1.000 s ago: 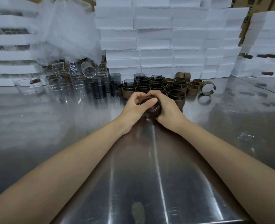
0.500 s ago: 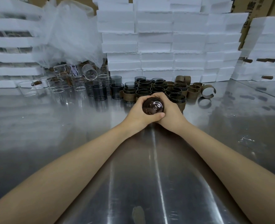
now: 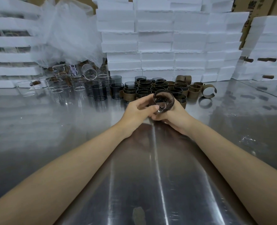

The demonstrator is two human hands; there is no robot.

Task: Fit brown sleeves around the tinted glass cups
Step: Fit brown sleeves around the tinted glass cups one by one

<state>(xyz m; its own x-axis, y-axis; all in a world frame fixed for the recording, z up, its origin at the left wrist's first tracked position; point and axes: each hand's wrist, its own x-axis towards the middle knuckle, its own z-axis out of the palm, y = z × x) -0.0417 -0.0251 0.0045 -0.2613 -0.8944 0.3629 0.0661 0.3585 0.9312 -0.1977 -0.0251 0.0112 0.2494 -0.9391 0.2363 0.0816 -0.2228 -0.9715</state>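
I find one tinted glass cup (image 3: 163,101) held clear of the bench (image 3: 150,184), tipped so that its open mouth faces my camera. The left hand (image 3: 138,110) grips it from the left, thumb laid against the near wall and fingers curled round the far side. The right hand (image 3: 175,116) is cupped under and round its base, fingers curled. Both hands cover the lower wall of the cup, so I cannot tell whether a brown sleeve is on it, part on, or absent. Directly behind this cup stand the sleeved cups (image 3: 148,90), packed close together. Behind it and to the right lie the loose brown sleeves (image 3: 208,91), open C-shaped bands, some touching one another. Behind it and to the left stand the bare tinted cups (image 3: 99,93), and further left the clear glasses (image 3: 56,89). White foam boxes (image 3: 167,46) are stacked well behind it. My judgement is that the step in hand is seating or checking a sleeve on this one cup, with several bare cups not yet done. The next move calls for confirming that the sleeve sits square round the wall. The cup should then be turned upright and set down beside the sleeved group without knocking its neighbours. Glass on a metal bench wants a gentle landing.
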